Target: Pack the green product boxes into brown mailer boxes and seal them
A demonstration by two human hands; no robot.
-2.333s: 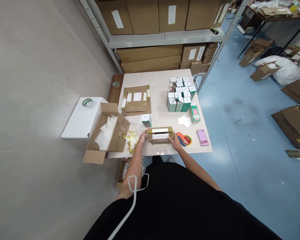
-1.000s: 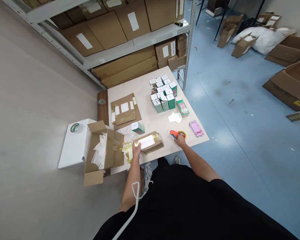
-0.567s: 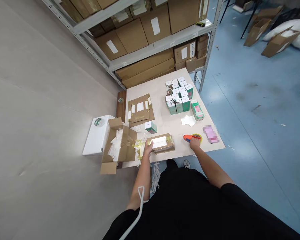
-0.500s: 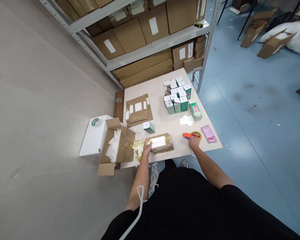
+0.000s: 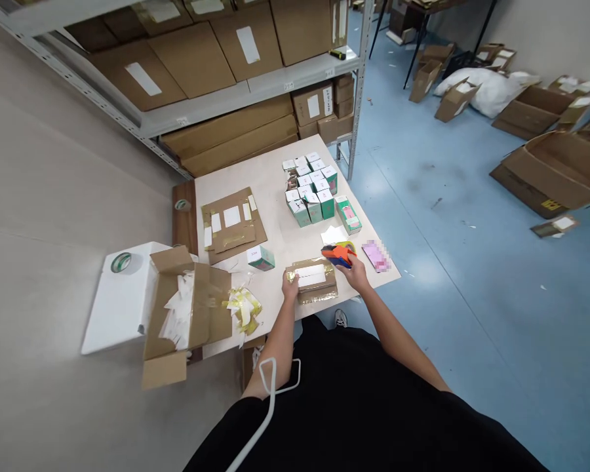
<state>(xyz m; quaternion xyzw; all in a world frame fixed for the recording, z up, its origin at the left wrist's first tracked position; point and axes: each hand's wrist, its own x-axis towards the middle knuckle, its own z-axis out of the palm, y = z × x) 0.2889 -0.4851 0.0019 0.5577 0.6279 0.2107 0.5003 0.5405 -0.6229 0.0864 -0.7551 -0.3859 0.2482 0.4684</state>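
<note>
A small brown cardboard box [image 5: 330,283] with a white label and shiny tape lies at the table's near edge. My left hand [image 5: 290,286] grips it by its left end, the thumb on top. My right hand [image 5: 356,273] is wrapped round an orange and blue tape dispenser [image 5: 330,254] with a yellowish roll. The dispenser is at the box's far right corner; whether they touch, I cannot tell. White paper pieces [image 5: 333,235] lie behind the dispenser, and a pink blurred item [image 5: 376,255] is to its right.
Several green-and-white cartons [image 5: 314,190] stand grouped at the back, with a green box [image 5: 348,215] beside them. A white-green carton [image 5: 261,257], flattened cardboard [image 5: 233,223] and crumpled tape scraps [image 5: 244,307] are left. An open carton [image 5: 170,341] holds paper strips. Shelving [image 5: 255,88] borders the far side.
My right hand has lifted the tape dispenser from the table and brought it left to the box. The box now shows its top more squarely. The whole view has shifted to the right.
</note>
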